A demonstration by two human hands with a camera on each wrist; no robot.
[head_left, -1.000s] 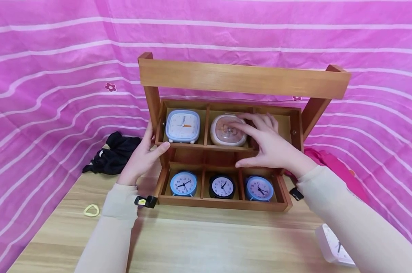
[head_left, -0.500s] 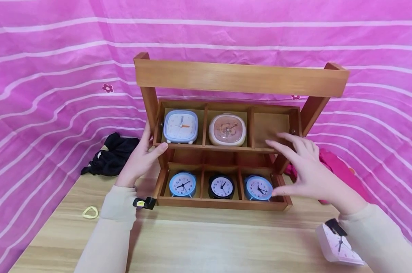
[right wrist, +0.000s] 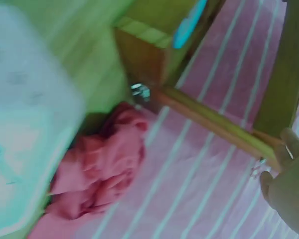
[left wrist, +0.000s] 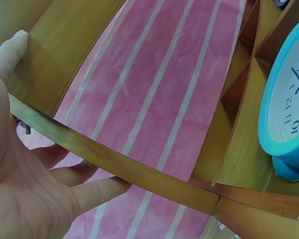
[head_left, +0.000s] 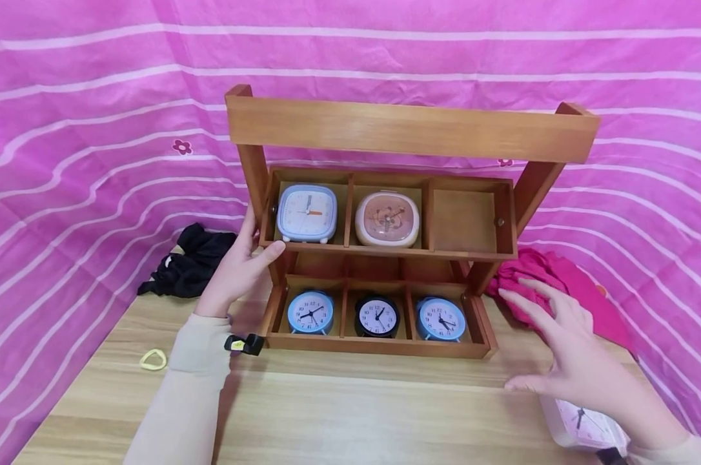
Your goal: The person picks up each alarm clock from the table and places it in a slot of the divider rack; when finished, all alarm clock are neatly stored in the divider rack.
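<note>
A two-tier wooden rack stands on the table. Its upper tray holds a square blue alarm clock at left and a pink rounded alarm clock in the middle; the right compartment is bare. Below sit a round blue clock, a black clock and another blue clock. My left hand grips the rack's left side, thumb at the upper tray's front edge. My right hand, fingers spread and holding nothing, hovers over a pale pink-white square clock, partly covering it.
Black cloth lies at the left rear, and a yellow-green ring nearer on the wooden tabletop. Bright pink cloth is bunched right of the rack. A striped pink curtain surrounds the back and sides.
My right hand has left the pink rounded clock in the middle compartment and moved right and toward me, over the pale square clock. The left hand keeps its hold on the rack.
</note>
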